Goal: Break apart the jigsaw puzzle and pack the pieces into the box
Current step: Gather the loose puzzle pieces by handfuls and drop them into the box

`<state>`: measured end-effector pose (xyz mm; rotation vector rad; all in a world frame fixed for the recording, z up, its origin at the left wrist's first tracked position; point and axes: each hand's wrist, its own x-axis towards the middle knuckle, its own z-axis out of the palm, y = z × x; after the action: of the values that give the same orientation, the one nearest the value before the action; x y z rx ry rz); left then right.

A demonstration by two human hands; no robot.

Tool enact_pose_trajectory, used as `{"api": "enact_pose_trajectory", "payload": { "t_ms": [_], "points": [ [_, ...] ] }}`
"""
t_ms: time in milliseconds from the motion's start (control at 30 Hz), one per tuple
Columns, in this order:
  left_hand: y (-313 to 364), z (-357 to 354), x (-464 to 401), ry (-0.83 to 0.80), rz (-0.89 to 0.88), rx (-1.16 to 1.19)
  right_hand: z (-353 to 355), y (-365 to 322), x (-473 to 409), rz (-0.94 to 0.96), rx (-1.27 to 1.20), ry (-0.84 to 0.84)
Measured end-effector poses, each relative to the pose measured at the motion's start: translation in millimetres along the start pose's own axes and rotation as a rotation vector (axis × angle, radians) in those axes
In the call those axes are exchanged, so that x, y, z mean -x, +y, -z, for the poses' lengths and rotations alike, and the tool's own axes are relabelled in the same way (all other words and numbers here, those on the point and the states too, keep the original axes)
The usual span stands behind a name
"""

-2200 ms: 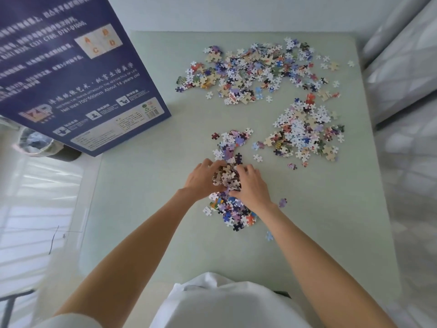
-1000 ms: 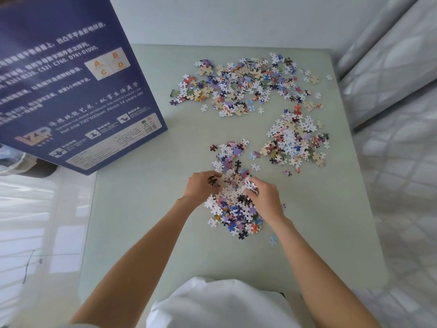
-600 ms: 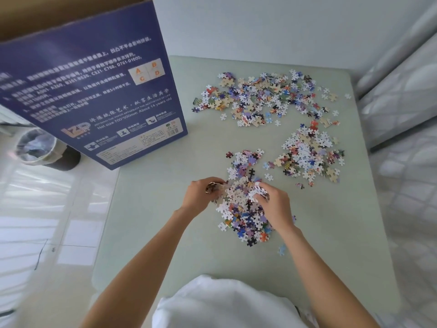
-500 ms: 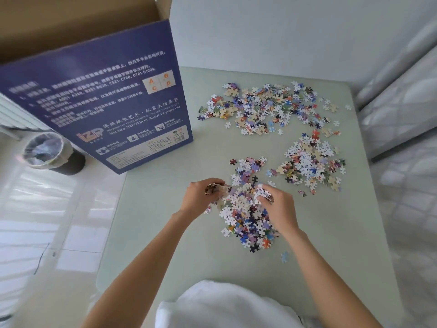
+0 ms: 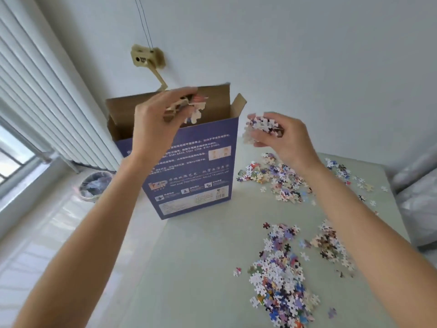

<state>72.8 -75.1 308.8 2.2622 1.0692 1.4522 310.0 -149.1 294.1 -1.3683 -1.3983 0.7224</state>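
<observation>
Holding a clump of puzzle pieces, the left hand is raised over the open top of the blue box, fingers curled round the clump. Right hand, just right of the box, grips a second handful of pieces with fingers clenched on it. Box stands upright at the left edge of the bench, flaps up. Loose pieces lie in piles right of the box: far pile, near pile, smaller pile. Bin on the floor left of the box.
</observation>
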Motion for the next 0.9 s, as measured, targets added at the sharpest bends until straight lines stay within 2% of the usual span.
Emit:
{"api": "enact_pose_trajectory", "payload": {
  "t_ms": [133,267,433,700,800,900],
  "points": [
    [-35.0,3.1,-20.6,-0.094,-0.082,-0.141,-18.0,-19.3,-54.7,0.125,0.063,-0.035],
    [-54.9,7.6,-25.4,-0.209,-0.117,-0.289,-38.5,-25.4,-88.2,0.229,0.248,-0.121],
    [-57.3,10.3,-34.8,-0.416,0.046,-0.352,-61.7,-20.8,-112.5,0.319,0.496,-0.344],
    [-65.4,14.0,-42.4,-0.647,0.269,-0.458,-79.1,-17.4,-130.2,0.267,0.697,-0.568],
    [-65.4,17.1,-40.5,-0.652,0.257,-0.476,-82.6,-14.0,-132.2,0.245,0.722,-0.576],
    [-61.8,21.9,-34.3,-0.573,0.227,-0.373,-81.2,-14.0,-132.2,0.248,0.67,-0.558]
  ]
}}
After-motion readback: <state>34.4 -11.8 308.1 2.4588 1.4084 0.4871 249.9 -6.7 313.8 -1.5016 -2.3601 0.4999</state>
